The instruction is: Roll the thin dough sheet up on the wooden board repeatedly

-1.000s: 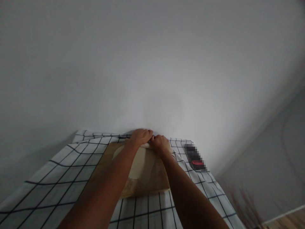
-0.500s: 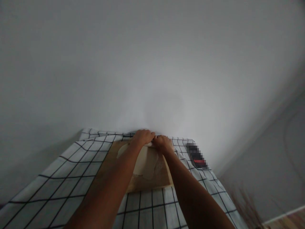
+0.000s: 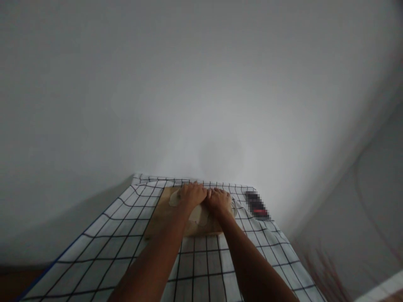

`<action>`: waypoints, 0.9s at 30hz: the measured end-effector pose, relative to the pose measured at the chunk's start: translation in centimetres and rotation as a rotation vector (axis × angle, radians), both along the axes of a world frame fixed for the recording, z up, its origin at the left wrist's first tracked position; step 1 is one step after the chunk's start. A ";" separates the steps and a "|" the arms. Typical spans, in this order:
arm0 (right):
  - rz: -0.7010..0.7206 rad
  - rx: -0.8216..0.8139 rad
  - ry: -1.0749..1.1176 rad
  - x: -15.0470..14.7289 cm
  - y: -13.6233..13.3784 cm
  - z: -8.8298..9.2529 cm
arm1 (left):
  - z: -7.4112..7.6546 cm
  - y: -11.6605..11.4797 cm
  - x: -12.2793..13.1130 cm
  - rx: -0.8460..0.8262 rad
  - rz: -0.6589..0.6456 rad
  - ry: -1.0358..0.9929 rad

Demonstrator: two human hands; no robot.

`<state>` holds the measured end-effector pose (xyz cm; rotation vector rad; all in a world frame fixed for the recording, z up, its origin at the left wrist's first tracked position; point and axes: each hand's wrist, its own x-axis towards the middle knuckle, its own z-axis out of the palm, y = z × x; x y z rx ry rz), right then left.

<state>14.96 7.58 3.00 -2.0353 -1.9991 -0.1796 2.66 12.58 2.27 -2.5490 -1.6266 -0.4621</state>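
A pale sheet of dough [image 3: 199, 216] lies on a wooden board [image 3: 159, 220] at the far end of the table. My left hand [image 3: 193, 195] and my right hand [image 3: 218, 201] rest side by side on the dough's far part, thumbs touching. Their fingers are curled over the dough and press it down. Most of the dough is hidden under both hands; a small pale flap shows left of my left hand and another between my wrists.
A white cloth with a black grid [image 3: 126, 243] covers the table. A dark flat object with a red stripe [image 3: 257, 206] lies right of the board near the far right corner. A plain wall rises just behind the table.
My hands have drawn the dough's far edge back toward me, so less of the sheet shows. The camera has also shifted, and the table now sits farther right and lower in view.
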 end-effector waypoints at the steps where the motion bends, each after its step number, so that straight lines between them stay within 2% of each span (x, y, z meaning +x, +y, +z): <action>1: 0.011 0.007 0.006 0.0 -0.5 0.0 | 0.0 -0.6 -0.1 0.010 0.020 -0.004; 6: 0.055 0.019 0.033 0.0 -2.8 -0.2 | 0.4 -2.8 -0.5 0.026 0.116 -0.009; 13: 0.047 0.015 0.021 0.0 -4.8 -0.9 | 0.6 -5.5 -1.5 0.074 0.133 -0.027; 21: 0.039 0.010 0.065 -0.3 -7.1 -1.4 | -0.3 -7.8 -2.3 0.081 0.094 -0.084; 27: 0.028 0.145 0.070 -0.6 -10.5 -2.7 | -2.0 -11.8 -3.1 0.174 0.093 -0.121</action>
